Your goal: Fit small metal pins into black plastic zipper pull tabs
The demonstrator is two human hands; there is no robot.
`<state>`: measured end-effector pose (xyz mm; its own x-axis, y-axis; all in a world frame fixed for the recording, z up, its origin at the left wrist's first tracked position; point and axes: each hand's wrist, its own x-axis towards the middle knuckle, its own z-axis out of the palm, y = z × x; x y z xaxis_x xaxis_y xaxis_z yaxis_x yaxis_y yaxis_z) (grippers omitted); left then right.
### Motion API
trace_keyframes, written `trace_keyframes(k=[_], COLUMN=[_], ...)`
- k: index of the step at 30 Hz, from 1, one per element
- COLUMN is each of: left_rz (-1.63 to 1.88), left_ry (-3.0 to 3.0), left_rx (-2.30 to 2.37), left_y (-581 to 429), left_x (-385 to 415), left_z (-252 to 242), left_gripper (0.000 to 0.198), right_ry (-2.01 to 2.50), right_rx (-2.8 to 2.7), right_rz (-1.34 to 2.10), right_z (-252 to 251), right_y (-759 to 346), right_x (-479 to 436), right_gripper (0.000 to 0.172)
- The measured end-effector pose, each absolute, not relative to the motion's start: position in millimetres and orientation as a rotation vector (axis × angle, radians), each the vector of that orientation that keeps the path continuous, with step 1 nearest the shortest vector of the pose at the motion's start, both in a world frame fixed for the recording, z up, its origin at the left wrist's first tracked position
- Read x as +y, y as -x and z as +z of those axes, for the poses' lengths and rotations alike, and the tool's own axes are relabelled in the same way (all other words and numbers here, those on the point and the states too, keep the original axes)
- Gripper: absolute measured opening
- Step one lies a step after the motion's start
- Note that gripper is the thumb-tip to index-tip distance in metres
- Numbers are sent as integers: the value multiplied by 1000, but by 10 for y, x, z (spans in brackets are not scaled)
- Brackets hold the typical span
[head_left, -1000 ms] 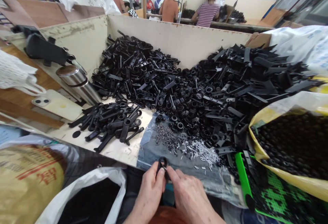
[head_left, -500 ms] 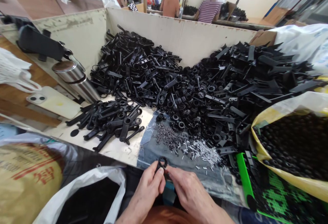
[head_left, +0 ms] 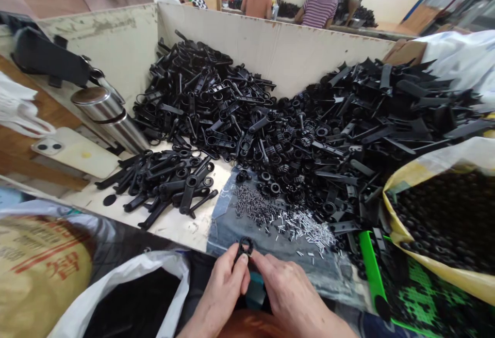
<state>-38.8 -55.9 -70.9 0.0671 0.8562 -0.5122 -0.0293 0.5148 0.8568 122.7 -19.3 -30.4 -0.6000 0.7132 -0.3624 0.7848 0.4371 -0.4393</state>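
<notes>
Two bare hands meet on a small black plastic part with a ring-shaped end, at the near edge of a blue-grey sheet.
The left hand pinches the part, thumb laid over it and the other fingers curled together beneath; the right hand has its index fingertip against or just beside the part's right side, its fingers close together, though I cannot tell whether they grip it. On the sheet lie a scatter of tiny dark metal pieces and, right of them, a heap of slim silvery pins. Left of the sheet is a small pile of black ring-ended plastic handles; beyond it rises a big heap of loose black plastic parts; to its right sits a bright green plastic tray.
</notes>
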Motion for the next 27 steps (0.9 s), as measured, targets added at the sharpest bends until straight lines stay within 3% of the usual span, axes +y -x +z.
trace_keyframes(k=[4, 10, 17, 20, 23, 27], left_rz=[829, 841, 1037, 1113, 1096, 1105], left_ry=[-862, -824, -816, -602, -468, -463], left_rx=[1432, 1461, 1613, 1558, 1333, 1198], left_y=[357, 380, 577, 699, 674, 455], left_x=[-554, -501, -479, -448, -371, -293], left_z=[-762, -822, -780, -711, -620, -443], left_gripper=[40, 52, 53, 54, 48, 45], right_ry=[-1361, -1431, -1485, -1768, -2202, -2294], right_rx=[2571, 2513, 2556, 2628, 2609, 2577], right_rz=[-665, -546, -959, -1101, -774, -565], right_z=[-298, -164, 95, 252, 311, 175], right_y=[-1152, -913, -1410, -1785, -2005, -2018], right_x=[-246, -251, -310, -40, 524, 1215], right_gripper=[52, 33, 20, 27, 30, 24])
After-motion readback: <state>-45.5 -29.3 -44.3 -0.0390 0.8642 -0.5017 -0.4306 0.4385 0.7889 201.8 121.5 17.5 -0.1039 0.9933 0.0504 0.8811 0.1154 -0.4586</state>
